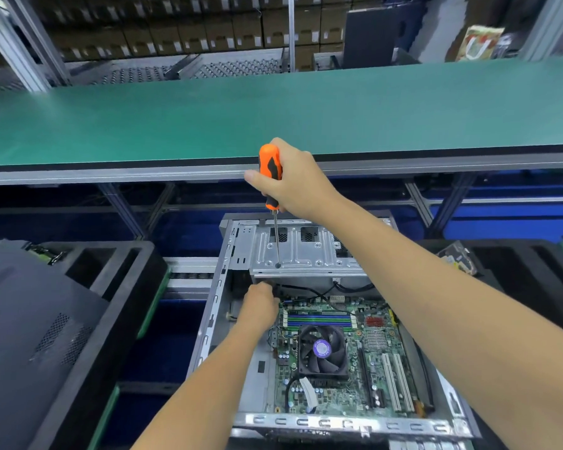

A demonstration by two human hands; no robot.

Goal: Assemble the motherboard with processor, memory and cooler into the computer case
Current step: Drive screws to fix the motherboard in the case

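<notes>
While the right hand (pixel 293 180) holds a screwdriver (pixel 271 177) upright on the drive cage (pixel 306 251), the left hand's (pixel 260 303) grip reaches beneath it, hidden.

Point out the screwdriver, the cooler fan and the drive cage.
screwdriver (pixel 270 170): head view, on its orange handle.
cooler fan (pixel 321 348): head view, on its purple hub label.
drive cage (pixel 306 254): head view, on its flat metal top.

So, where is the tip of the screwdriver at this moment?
In the head view, the right hand holds the screwdriver upright, its tip on the metal drive cage at the case's far end, just above the left hand.
</notes>
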